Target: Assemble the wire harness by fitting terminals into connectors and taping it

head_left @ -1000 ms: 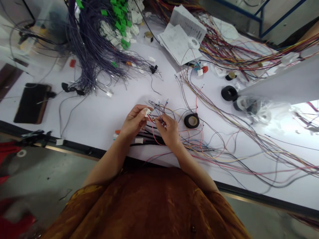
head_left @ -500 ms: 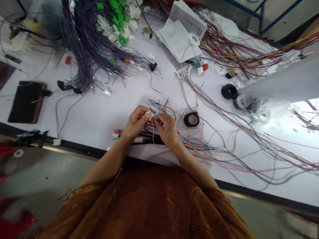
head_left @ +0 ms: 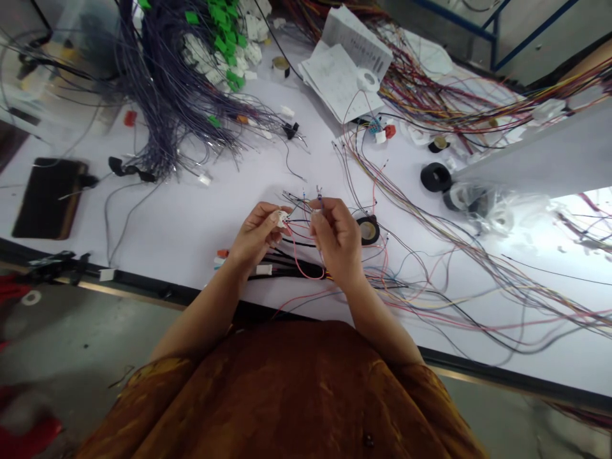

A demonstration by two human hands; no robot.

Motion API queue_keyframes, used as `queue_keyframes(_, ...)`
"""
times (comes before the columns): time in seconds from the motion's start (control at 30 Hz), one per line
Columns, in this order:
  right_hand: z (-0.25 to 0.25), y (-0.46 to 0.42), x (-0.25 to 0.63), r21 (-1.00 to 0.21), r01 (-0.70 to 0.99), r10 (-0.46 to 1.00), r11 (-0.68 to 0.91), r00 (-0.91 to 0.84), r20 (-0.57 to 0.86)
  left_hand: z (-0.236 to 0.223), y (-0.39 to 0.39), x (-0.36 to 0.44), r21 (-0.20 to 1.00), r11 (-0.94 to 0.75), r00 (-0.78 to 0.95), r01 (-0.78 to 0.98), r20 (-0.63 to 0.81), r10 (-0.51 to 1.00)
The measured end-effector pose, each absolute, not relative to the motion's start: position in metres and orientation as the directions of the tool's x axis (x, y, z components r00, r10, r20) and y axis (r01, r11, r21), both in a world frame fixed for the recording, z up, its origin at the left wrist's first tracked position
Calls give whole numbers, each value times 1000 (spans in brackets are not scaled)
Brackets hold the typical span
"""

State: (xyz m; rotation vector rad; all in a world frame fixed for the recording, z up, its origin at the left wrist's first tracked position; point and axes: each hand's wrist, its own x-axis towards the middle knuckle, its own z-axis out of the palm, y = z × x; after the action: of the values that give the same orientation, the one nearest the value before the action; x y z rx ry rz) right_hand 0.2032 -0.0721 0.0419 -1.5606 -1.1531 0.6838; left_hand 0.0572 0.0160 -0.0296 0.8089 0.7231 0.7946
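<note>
My left hand [head_left: 258, 236] is shut on a small white plastic wire connector [head_left: 282, 218], pinched between thumb and fingers. My right hand [head_left: 337, 237] stands a little to its right, its fingertips pinching a thin wire [head_left: 319, 199] with a small metal terminal at the tip. Several coloured wires run from the connector, including a red one [head_left: 297, 260] that loops down towards a black wire bundle [head_left: 291, 269] lying under my wrists. A roll of black tape [head_left: 368, 230] sits just beyond my right hand, partly hidden by it.
A dense purple wire bundle [head_left: 162, 83] and green-and-white connectors [head_left: 222, 41] lie at the far left. Papers [head_left: 339, 76] and multicoloured wire looms [head_left: 430, 95] lie beyond. Loose wires spread right. A black pad [head_left: 50, 199] lies left; the table's front edge [head_left: 143, 293] runs near me.
My right hand has separated from the white connector, moving up and right with the thin wire in its fingertips. My left hand still holds the connector in nearly the same place.
</note>
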Motion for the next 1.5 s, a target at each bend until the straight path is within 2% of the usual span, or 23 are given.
queue_keyframes(0.07, 40, -75, 204, -931, 365, 929, 21, 338, 153, -31, 16, 57, 828, 452, 513, -331, -244, 823)
queue_keyframes(0.17, 26, -77, 204, -861, 508, 956, 40, 232, 181, -32, 16, 56, 820, 457, 535, -345, -228, 813)
queue_keyframes(0.3, 10, -79, 204, -711, 699, 981, -78, 181, 69, -33, 16, 56, 830, 438, 542, -345, -205, 815)
queue_keyframes(0.37, 8, -80, 204, -682, 728, 989, -69, 139, 49, -34, 16, 56, 839, 424, 543, -341, -193, 818)
queue_keyframes(0.7, 6, -72, 207, -713, 701, 999, -31, 31, -14, -35, 16, 56, 872, 388, 548, -300, -175, 818)
queue_keyframes(0.97, -4, -73, 204, -830, 545, 978, -120, 209, -5, -34, 15, 56, 909, 295, 546, -293, -94, 833)
queue_keyframes(1.2, -7, -72, 204, -858, 513, 976, 33, 169, 139, -36, 16, 56, 941, 214, 538, -262, -41, 842)
queue_keyframes(1.5, -10, -71, 198, -839, 543, 967, 27, 198, 159, -34, 14, 58, 951, 187, 570, -245, -15, 822)
